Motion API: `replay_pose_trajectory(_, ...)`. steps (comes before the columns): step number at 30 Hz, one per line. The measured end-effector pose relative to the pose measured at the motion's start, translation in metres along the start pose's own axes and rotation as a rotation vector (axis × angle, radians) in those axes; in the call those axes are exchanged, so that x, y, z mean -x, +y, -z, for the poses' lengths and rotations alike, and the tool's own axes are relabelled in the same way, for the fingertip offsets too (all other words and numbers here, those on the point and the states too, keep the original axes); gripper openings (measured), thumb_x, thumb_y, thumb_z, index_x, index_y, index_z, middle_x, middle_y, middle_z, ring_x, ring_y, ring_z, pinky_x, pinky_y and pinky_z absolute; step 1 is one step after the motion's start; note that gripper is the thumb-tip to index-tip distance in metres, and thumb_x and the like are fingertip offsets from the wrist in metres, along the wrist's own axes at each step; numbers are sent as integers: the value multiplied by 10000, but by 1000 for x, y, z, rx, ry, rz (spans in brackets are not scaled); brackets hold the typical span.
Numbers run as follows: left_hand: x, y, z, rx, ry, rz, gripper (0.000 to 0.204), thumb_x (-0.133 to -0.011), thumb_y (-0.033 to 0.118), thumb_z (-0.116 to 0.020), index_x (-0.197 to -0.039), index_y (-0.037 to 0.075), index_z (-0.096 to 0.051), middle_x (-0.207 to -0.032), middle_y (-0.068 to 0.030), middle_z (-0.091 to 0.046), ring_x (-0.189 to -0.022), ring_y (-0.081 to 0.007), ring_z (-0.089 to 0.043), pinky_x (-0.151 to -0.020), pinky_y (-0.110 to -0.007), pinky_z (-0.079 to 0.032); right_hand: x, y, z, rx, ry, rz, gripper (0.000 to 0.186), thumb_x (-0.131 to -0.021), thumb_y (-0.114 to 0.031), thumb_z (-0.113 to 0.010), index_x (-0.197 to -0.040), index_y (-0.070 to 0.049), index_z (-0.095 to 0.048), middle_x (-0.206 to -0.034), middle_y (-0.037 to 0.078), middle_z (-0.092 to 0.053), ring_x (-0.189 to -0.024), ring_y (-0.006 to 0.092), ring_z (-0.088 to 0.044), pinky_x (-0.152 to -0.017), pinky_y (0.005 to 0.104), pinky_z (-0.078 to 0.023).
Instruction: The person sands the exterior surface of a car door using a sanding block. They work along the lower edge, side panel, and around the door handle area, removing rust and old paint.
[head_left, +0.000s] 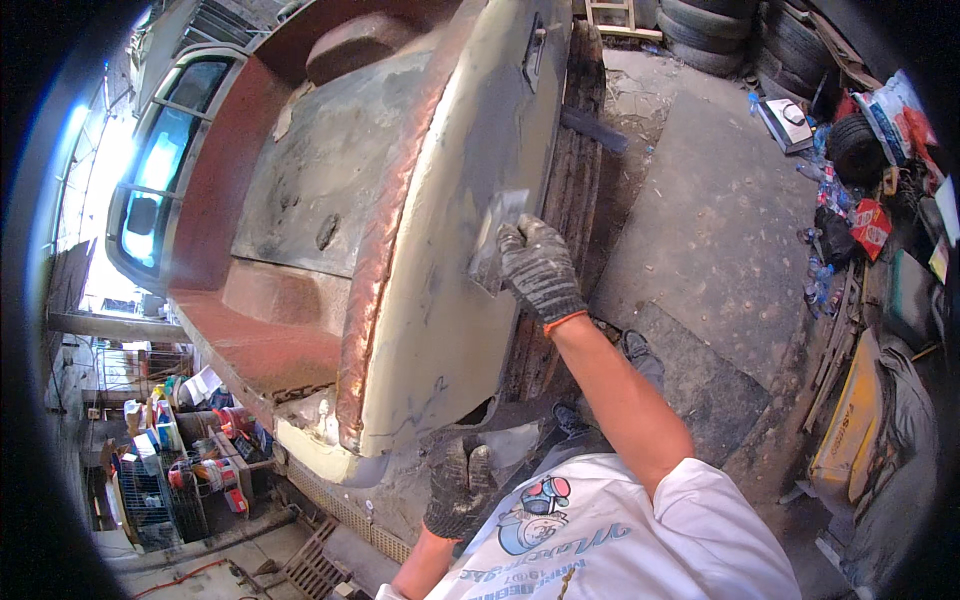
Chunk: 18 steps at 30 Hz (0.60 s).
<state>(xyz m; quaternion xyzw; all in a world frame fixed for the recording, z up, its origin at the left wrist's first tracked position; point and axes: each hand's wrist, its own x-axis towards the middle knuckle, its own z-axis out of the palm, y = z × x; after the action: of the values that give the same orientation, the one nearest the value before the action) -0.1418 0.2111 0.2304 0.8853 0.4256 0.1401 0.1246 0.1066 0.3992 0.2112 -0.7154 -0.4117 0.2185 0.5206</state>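
My right hand [543, 268], in a striped, filler-stained work glove with an orange cuff, grips a flat, thin filler spreader [487, 258]. The spreader lies against the cream and grey tailgate [450, 270] of a pickup, where smeared grey patches show. Lower down, near the tailgate's bottom corner, my left hand [460, 492] wears a dark, dirty glove. Its fingers point up and look closed at the edge of a flat light-grey piece [512, 443], partly hidden behind the hand. Along the tailgate's top runs a rough copper-coloured edge [385, 240].
The truck bed [335, 170] has rust-red walls and a grey floor panel. Stacked tyres [710, 30] stand at the far right. Plastic bottles, bags and a yellow panel [846, 425] line the right side. A cluttered rack [150, 490] stands at the lower left. A chain [303, 392] hangs by the bed corner.
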Motion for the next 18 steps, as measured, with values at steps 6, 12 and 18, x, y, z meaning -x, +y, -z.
replay_pose_trajectory(6, 0, 3, 3, 110, -8, 102, 223, -1010, 196, -517, -1093, -7, -550, -638, -99, -612, -501, -171, -635, -464, -317, -477, -4, -39, -14, -51, -31, 40, 432, -942, -314, -505, -1056, 80, -639, -1037, 302, -652, -1010, 433, -622, -935, 469, -475)
replay_pose_trajectory(12, 4, 4, -1, 201, -55, 279, 206, -1013, 183, -509, -1091, -4, -549, -634, -92, -610, -495, -163, -622, -462, -318, -475, -9, -31, 1, 120, 143, 441, 275, -940, -218, -537, -996, 28, -646, -889, 238, -661, -841, 384, -638, -787, 448, -501)
replay_pose_trajectory(18, 9, 2, -1, 3, -5, 85, 196, -1011, 188, -515, -1065, 3, -551, -632, -80, -612, -496, -149, -621, -466, -309, -474, -7, 30, 16, -394, -14, -181, 273, -933, -220, -556, -1019, 26, -637, -958, 240, -666, -894, 379, -643, -812, 436, -501)
